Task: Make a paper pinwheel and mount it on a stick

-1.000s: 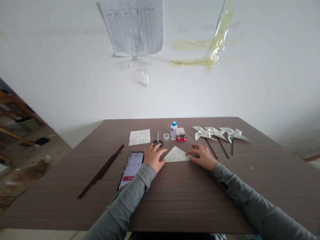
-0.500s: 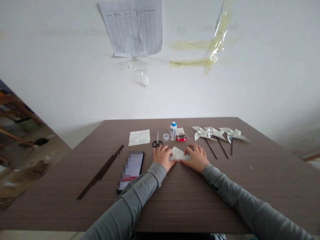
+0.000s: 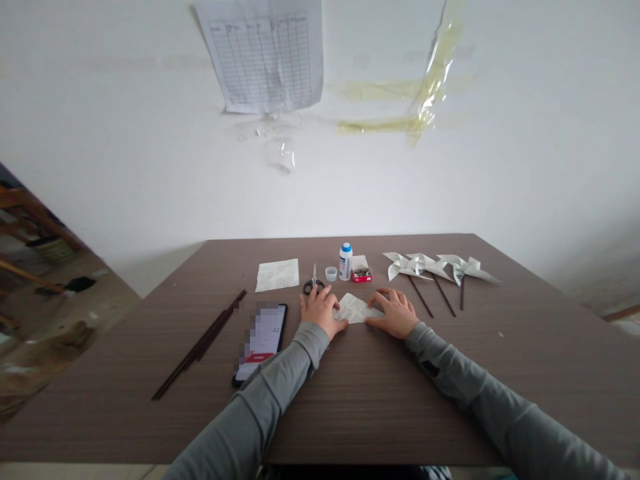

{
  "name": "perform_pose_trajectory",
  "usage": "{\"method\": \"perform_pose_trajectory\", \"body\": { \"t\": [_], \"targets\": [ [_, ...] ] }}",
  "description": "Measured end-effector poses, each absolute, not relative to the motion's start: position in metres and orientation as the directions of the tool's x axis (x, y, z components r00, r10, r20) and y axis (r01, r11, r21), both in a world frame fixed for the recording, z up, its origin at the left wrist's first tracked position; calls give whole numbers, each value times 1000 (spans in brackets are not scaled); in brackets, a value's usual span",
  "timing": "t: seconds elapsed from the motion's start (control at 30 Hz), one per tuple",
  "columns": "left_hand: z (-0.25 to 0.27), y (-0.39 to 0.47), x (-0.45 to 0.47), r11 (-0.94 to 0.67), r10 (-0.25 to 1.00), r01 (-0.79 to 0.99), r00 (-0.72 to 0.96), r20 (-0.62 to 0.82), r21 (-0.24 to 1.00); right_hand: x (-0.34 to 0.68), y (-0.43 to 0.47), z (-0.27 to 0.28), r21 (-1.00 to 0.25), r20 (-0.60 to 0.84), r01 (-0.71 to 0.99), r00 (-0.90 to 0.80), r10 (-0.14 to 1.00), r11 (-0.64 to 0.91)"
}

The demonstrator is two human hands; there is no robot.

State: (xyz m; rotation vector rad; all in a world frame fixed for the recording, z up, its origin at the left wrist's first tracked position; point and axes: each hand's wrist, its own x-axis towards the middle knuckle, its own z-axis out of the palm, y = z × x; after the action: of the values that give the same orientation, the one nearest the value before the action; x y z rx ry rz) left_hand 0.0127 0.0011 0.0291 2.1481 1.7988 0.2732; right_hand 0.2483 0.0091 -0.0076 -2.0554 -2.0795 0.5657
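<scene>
A folded triangle of printed paper (image 3: 354,309) lies flat on the table, its point facing away from me. My left hand (image 3: 320,312) pinches its left corner, thumb along the near edge and fingers curled over the far side. At the right corner, my right hand (image 3: 395,313) grips the paper the same way. The fingers cover both corners. Just beyond my left fingers are black-handled scissors (image 3: 313,286), partly hidden by them. A small clear cup (image 3: 331,273), a white bottle with a blue cap (image 3: 345,261) and a red box of small metal pieces (image 3: 362,275) stand behind the paper.
Paper pinwheels on dark sticks (image 3: 420,265) lie at the back right. A square paper sheet (image 3: 277,275) rests at the back left. Nearer me on the left are a phone (image 3: 263,340) and several dark sticks (image 3: 200,345). The white wall (image 3: 165,173) rises behind the table.
My thumbs have moved apart along the paper's near edge, the left hand shifting slightly left, and more of the paper shows. Other things stay where they were.
</scene>
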Motion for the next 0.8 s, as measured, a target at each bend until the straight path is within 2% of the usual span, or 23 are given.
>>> {"method": "perform_pose_trajectory", "body": {
  "t": [0.37, 0.47, 0.57, 0.8],
  "targets": [
    [35, -3, -18, -125, 983, 936, 162, -85, 328, 289, 25, -26, -432, -111, 901, -107, 988, 49],
    [35, -4, -24, -123, 985, 939, 156, -79, 323, 297, 30, -36, -419, -59, 906, -87, 994, 54],
    [30, -3, -34, -126, 985, 942, 155, -70, 311, 304, 34, -45, -429, -16, 896, -135, 991, 115],
    [22, -1, -52, -121, 986, 952, 148, -77, 282, 317, 37, -32, -432, -95, 891, -195, 976, 136]
  ]
}}
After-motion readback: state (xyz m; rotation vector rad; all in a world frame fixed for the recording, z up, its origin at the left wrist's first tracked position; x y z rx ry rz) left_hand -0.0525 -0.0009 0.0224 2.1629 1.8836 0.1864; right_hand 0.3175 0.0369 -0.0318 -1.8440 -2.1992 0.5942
